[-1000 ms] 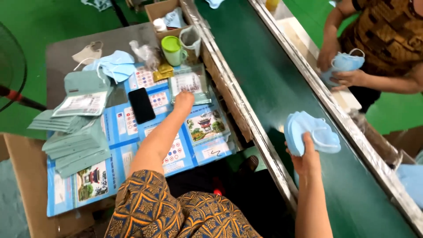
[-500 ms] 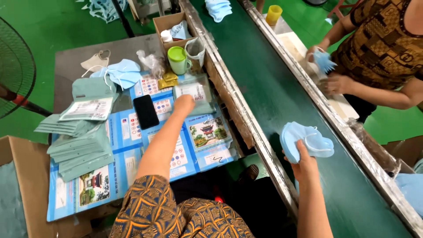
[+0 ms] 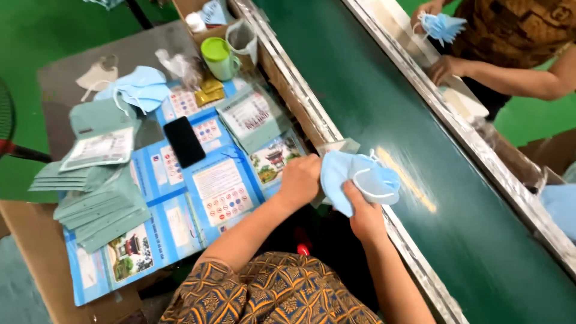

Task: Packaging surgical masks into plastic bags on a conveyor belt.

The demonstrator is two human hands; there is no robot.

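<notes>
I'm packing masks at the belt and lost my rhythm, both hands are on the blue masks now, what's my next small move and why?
Probably reach the left hand back for a green pouch on the side table. Both hands hold the blue masks at the belt's edge, the right hand gripping from below, so it could likely hold them alone. No pouch is in hand yet.
</notes>
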